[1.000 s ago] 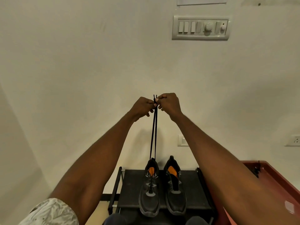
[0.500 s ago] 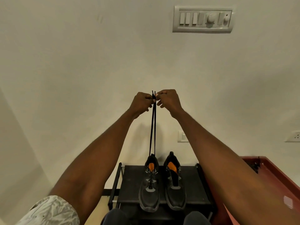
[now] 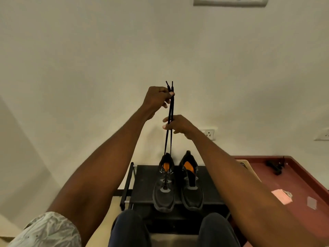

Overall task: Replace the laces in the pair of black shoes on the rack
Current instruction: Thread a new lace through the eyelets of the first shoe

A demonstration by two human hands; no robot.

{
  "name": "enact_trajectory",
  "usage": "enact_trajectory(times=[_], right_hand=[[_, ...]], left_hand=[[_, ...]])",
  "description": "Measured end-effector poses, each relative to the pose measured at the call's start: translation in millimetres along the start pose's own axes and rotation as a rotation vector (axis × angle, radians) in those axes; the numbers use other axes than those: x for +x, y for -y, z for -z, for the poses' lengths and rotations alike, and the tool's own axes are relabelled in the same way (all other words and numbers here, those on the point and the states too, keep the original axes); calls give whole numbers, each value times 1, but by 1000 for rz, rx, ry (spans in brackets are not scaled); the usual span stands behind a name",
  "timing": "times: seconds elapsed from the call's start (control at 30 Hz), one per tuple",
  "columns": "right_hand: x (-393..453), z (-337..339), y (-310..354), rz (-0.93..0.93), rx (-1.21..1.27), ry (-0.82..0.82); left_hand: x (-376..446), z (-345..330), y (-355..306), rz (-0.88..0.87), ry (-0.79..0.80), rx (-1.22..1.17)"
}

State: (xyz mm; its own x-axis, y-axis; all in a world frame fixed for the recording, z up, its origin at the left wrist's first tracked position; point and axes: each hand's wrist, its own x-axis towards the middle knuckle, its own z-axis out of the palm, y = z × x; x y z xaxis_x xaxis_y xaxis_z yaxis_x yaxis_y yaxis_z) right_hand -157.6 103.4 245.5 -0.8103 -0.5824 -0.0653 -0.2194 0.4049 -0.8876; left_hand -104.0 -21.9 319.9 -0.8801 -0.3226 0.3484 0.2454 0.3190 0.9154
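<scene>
change: my right hand [image 3: 178, 124] is sliding down off the tips, both strands running between its fingers | my left hand [image 3: 157, 98] is pinching both lace [image 3: 169, 132] ends, centre frame | lace is rising taut from the left shoe [image 3: 164, 184] on the rack [image 3: 210, 191] | meaning: ends evened, tying is coming next

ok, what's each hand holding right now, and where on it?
Both hold the black lace rising from the left shoe. Left hand pinches both strands just below the tips; right hand grips them lower, mid-length.
</scene>
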Motion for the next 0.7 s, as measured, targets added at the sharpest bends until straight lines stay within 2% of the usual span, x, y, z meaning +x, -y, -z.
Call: enact_trajectory(times=[0.1, 0.2, 0.3, 0.33, 0.4, 0.47, 0.57, 0.63, 0.7], right_hand=[[3, -20, -31, -43, 54, 2], [3, -33, -54, -61, 134, 12], [10, -42, -68, -93, 190, -22], [13, -44, -72, -131, 192, -31], [21, -49, -78, -206, 172, -40], [27, -52, -81, -259, 145, -30], [40, -58, -87, -328, 138, 11], [47, -62, -90, -365, 171, 23], [56, -64, -96, -368, 229, 1]], left_hand=[[-6, 2, 9, 35, -25, -100], [-8, 10, 35, 117, -143, -149], [-12, 18, 80, 355, -341, -179], [-16, 18, 100, 463, -358, -145], [-28, 15, 140, 661, -235, -6], [-44, 7, 177, 787, 13, 144], [-66, -8, 217, 795, 367, 298], [-78, -18, 234, 716, 416, 257], [-83, -29, 245, 687, 355, 147]])
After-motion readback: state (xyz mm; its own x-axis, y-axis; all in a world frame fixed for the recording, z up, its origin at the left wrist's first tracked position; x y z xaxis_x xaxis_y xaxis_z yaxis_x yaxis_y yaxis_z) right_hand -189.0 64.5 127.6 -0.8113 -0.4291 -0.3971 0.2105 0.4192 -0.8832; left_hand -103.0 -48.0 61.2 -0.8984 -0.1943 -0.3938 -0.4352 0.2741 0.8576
